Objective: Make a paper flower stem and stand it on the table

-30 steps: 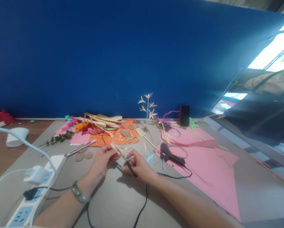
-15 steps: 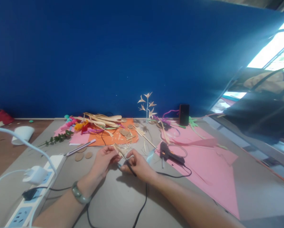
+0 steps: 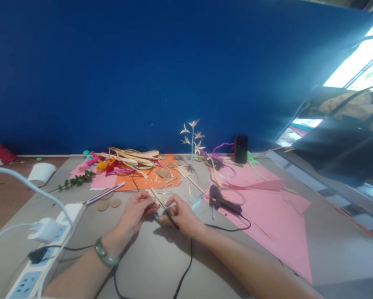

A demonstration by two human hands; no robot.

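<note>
Near the middle of the table, my left hand is closed in a pinch on a pale, straw-coloured husk strip. My right hand meets it from the right, its fingers wrapped round a slim dark-handled tool. The tool's tip touches or overlaps the strip; its exact kind is hidden by my fingers. A bit of light-blue material shows between the hands. Beyond them stands a flower stem with several pale husk blossoms. To the right of my right hand lies a black glue gun.
Husk strips lie over orange paper at the back. Pink sheets cover the right side. A power strip with cables is at left, near wooden discs. A white cup lies tipped; a phone leans at the back.
The white cup at the far left has shifted to the right. Both hands keep nearly the same place and grip, with the strip and tool slightly re-angled.
</note>
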